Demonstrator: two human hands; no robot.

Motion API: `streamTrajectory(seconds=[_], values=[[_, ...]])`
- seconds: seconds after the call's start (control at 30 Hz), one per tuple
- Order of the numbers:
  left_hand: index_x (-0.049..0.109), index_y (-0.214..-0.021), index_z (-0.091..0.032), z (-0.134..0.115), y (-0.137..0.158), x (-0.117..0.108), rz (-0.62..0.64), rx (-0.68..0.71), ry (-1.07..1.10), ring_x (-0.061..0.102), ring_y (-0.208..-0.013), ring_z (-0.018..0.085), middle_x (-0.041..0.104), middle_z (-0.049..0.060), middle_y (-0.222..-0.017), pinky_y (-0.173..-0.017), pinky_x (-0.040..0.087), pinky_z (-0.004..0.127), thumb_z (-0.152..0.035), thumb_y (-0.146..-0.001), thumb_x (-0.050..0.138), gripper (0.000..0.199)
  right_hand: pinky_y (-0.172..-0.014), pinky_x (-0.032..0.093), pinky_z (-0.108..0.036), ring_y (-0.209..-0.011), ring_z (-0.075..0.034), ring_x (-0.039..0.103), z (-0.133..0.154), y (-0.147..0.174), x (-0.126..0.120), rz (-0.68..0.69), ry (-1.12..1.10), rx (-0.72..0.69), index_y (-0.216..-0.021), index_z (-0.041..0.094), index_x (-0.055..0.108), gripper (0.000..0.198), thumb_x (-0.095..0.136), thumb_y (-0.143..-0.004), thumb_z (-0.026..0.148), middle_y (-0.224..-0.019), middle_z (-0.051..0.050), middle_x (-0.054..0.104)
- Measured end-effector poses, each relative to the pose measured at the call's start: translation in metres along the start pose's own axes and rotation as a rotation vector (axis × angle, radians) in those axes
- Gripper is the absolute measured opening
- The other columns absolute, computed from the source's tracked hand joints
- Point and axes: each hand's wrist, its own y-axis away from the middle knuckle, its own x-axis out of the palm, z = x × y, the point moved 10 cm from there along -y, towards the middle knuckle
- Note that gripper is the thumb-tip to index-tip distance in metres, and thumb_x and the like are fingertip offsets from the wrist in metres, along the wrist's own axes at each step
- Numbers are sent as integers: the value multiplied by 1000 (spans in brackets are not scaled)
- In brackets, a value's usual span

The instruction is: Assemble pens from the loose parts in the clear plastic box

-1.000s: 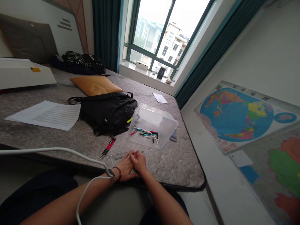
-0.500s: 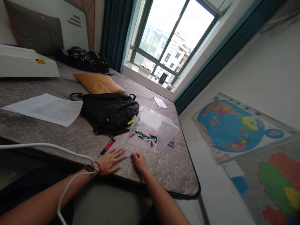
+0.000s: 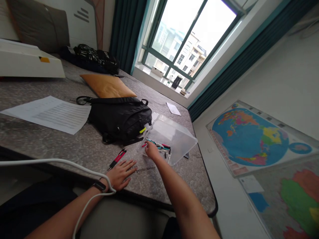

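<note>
My left hand [image 3: 121,174] lies flat on the mattress with its fingers spread, just below a small group of red-and-black pens [image 3: 117,159]. My right hand [image 3: 152,150] reaches over the near side of a clear plastic box [image 3: 183,141]. Its fingers are drawn together at a red pen [image 3: 144,145], whose end shows left of the fingertips. Inside the box, several loose pens [image 3: 165,147] in teal, red, black and white lie in a jumble, partly covered by the hand.
A black backpack [image 3: 119,116] lies left of the box, with an orange-brown envelope [image 3: 108,85] behind it. Printed paper [image 3: 50,114] and a white box [image 3: 27,63] are at the left. A white cable [image 3: 62,161] crosses my left wrist. The mattress edge [image 3: 211,212] is at the right.
My right hand has moved forward from the mattress to the pens in the clear box. My left hand stays flat on the mattress. The view has shifted slightly.
</note>
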Motion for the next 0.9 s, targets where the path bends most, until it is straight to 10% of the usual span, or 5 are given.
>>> streamTrajectory(seconds=[0.53, 0.9], values=[[43, -146, -26, 2, -1, 2, 22, -21, 22, 35, -142, 31, 35, 9, -156, -114, 27, 49, -36, -88, 51, 59, -83, 41, -26, -100, -19, 57, 30, 51, 20, 172, 375, -397, -107, 21, 63, 21, 44, -98, 22, -122, -8, 57], [43, -145, -29, 3, -1, 0, -5, 10, 15, 37, -140, 29, 37, 7, -156, -112, 27, 45, -44, -88, 52, 60, -75, 48, -29, -81, -18, 63, 1, 89, 15, 40, -41, -87, -91, 17, 63, 10, 56, -86, 23, -94, -8, 67]])
